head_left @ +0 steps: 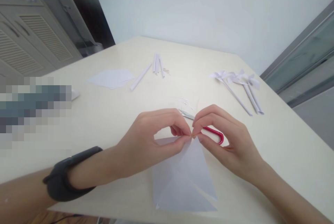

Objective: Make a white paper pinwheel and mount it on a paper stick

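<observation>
**Both grips pinch one paper corner at centre frame**

Pinched shut, the left hand (146,144) and the right hand (224,140) meet fingertip to fingertip just below the middle of the frame, thumb and forefinger of each clamped on the top point of a folded white paper (182,178). The sheet fans out from that point toward the lower edge, its wide end lying flat on the worktop (273,140), so the surface seems to carry its weight while the fingers only govern the tip. Holding it from both sides at one spot looks like a way to keep the layers lined up there.

Red-handled scissors (215,134) lie just behind the right hand, partly hidden by its fingers, close by but out of either grip. A few thin paper slivers (184,101) lie scattered just beyond them.

Further out, finished paper pinwheels (238,85) on their sticks lie together at the right of the frame. Rolled paper sticks (156,64) sit in a bundle at upper centre, with a flat stack of white sheets (112,78) to their left. A dark wristband (65,178) circles the left wrist at lower left.
</observation>
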A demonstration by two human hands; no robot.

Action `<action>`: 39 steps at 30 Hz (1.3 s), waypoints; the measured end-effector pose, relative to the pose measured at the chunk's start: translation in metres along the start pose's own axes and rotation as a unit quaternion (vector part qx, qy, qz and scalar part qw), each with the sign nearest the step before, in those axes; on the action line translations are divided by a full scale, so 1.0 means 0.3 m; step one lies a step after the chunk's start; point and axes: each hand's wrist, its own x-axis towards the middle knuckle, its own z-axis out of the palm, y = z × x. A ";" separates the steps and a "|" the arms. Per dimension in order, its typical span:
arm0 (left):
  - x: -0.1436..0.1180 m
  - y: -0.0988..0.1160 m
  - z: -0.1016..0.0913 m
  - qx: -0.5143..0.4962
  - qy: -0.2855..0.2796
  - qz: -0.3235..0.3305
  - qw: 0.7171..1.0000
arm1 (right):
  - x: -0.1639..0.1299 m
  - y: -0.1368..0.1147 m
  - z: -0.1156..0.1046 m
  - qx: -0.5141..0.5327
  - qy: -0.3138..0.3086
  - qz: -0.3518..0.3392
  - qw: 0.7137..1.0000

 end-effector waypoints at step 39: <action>0.006 -0.021 0.010 -0.118 -0.017 0.014 0.993 | -0.014 -0.033 0.026 -0.136 0.081 -0.088 0.984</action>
